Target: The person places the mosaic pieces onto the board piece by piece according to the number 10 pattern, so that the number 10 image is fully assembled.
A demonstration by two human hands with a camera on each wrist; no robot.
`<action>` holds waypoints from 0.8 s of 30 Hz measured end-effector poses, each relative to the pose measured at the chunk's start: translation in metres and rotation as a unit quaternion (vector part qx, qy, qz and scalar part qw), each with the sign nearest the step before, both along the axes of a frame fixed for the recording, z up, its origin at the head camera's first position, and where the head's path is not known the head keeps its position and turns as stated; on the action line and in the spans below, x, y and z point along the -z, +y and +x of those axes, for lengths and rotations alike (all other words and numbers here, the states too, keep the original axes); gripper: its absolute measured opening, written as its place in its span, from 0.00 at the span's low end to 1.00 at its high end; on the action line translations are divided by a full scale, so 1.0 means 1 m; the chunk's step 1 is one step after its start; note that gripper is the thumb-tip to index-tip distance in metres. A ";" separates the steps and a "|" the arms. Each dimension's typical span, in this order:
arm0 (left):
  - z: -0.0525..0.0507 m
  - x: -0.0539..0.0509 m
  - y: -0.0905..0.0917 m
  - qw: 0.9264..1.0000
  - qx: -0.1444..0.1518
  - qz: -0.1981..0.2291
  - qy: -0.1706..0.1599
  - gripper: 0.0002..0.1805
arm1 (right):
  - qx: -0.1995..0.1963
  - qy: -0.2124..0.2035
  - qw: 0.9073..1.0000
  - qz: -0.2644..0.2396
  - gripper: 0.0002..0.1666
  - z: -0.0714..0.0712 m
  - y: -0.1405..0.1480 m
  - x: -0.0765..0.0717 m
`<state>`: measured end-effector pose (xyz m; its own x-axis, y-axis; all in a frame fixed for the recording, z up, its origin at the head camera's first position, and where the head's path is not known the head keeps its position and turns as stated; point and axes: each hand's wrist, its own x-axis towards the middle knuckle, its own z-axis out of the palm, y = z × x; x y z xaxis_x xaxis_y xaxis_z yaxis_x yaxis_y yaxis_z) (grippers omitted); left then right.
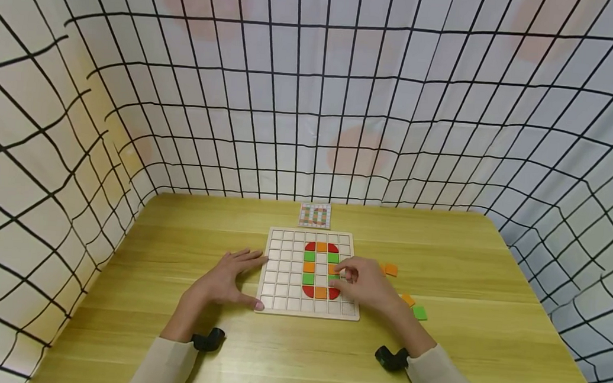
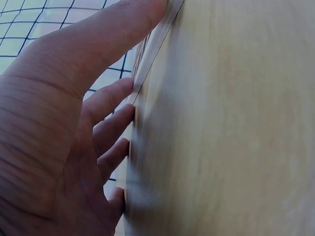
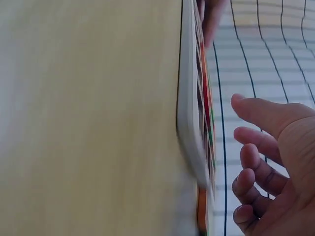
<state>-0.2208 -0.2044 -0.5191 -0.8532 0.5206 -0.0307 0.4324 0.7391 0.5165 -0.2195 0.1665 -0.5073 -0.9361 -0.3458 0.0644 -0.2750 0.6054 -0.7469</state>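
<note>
A pale wooden grid board [image 1: 283, 282] lies on the table, with red, green and orange tiles [image 1: 309, 267] set into its squares as a closed ring. My left hand [image 1: 224, 279] rests at the board's left edge, fingers spread and thumb at the near corner. In the left wrist view, those fingertips touch the edge. Over the right side of the ring hovers my right hand [image 1: 369, 284], thumb and index finger apart. No tile shows between these fingers in the right wrist view, where the right hand [image 3: 268, 162] is loosely curled above the board [image 3: 189, 98]. The right hand partly hides the board's right edge.
A small pattern card [image 1: 315, 215] lies just beyond the board's far edge. Right of the board are loose orange tiles [image 1: 391, 270] and a loose green tile [image 1: 419, 313]. A white cloth with black grid lines [image 1: 313, 97] surrounds the wooden table [image 1: 471, 274] at the back and sides.
</note>
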 end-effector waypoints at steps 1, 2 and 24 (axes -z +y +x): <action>0.000 0.000 0.000 1.000 0.000 0.000 0.001 0.60 | 0.009 0.002 1.000 0.003 0.14 -0.001 0.006 -0.001; 0.000 0.000 0.000 1.000 0.000 0.000 0.001 0.60 | 0.015 0.005 1.000 0.005 0.14 -0.002 0.012 -0.001; 0.000 -0.002 0.000 1.000 0.000 0.000 0.000 0.60 | 0.057 0.021 0.992 0.106 0.34 -0.011 0.123 0.005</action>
